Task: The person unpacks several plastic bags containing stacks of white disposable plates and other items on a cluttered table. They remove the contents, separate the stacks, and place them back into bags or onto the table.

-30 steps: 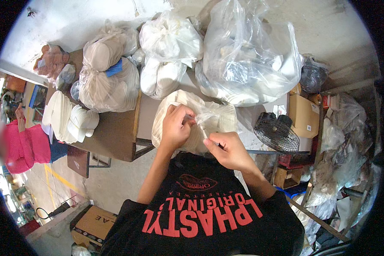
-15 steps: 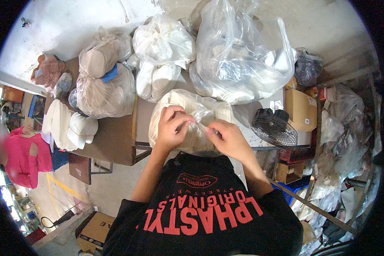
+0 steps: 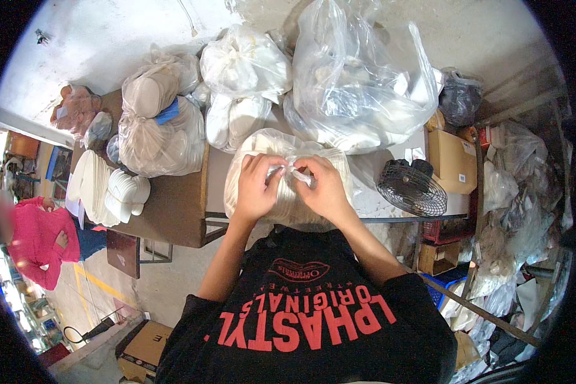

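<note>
The left hand (image 3: pixel 257 187) and the right hand (image 3: pixel 322 187) both pinch the twisted top of a see-through bag (image 3: pixel 290 206). It sits on the desk (image 3: pixel 366 205), left of the black fan (image 3: pixel 413 191).

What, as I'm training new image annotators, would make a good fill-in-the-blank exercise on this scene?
1. The left hand and right hand grip the gathered neck of the bulky translucent cream-coloured bag, which is made of ______.
2. In the picture, the black wire-caged fan stands to the ______ of that bag.
3. A flat piece against the bulging translucent bag on the brown table is coloured ______.
4. The large lettering on the black cloth shirt is ______.

Missing words: plastic; right; blue; red.
</note>
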`<action>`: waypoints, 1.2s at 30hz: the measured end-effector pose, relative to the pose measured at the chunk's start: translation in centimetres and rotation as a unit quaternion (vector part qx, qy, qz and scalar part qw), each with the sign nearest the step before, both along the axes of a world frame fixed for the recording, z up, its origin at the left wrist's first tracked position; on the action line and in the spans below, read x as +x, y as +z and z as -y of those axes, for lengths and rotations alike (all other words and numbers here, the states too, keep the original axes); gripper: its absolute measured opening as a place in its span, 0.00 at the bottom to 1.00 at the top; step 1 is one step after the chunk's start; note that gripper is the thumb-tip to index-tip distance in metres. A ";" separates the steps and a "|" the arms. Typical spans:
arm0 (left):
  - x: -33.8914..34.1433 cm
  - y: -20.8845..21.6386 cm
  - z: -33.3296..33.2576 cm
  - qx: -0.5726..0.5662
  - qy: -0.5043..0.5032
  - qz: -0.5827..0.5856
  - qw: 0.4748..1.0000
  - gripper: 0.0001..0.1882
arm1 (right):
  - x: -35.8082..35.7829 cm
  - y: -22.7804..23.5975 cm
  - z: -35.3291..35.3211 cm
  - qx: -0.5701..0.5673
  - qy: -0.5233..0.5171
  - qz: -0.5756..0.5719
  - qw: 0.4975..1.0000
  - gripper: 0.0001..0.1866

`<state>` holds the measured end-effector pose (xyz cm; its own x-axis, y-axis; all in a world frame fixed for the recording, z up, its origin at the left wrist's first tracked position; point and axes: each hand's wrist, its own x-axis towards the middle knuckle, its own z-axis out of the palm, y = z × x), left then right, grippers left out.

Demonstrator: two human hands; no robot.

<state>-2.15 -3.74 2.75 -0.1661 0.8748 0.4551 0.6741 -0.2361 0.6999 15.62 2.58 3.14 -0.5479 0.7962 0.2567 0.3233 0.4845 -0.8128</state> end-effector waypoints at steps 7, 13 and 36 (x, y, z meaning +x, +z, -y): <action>0.2 0.0 -0.4 -0.004 0.015 0.032 0.999 0.07 | -0.1 -1.9 -0.4 -0.201 0.054 -0.125 0.970 0.13; 0.1 -0.2 -0.4 -0.006 0.005 0.025 1.000 0.08 | 0.2 -3.6 -0.2 -0.303 0.128 -0.167 0.929 0.13; -0.3 -0.3 0.0 -0.019 -0.019 -0.069 0.997 0.12 | 0.9 2.8 -1.8 0.117 0.112 0.067 0.985 0.10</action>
<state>-2.42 -3.70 2.43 -0.0711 0.8963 0.4377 0.7555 -0.2381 0.6103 16.50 4.41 5.96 -0.7450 0.5791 0.3310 0.2842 0.7245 -0.6280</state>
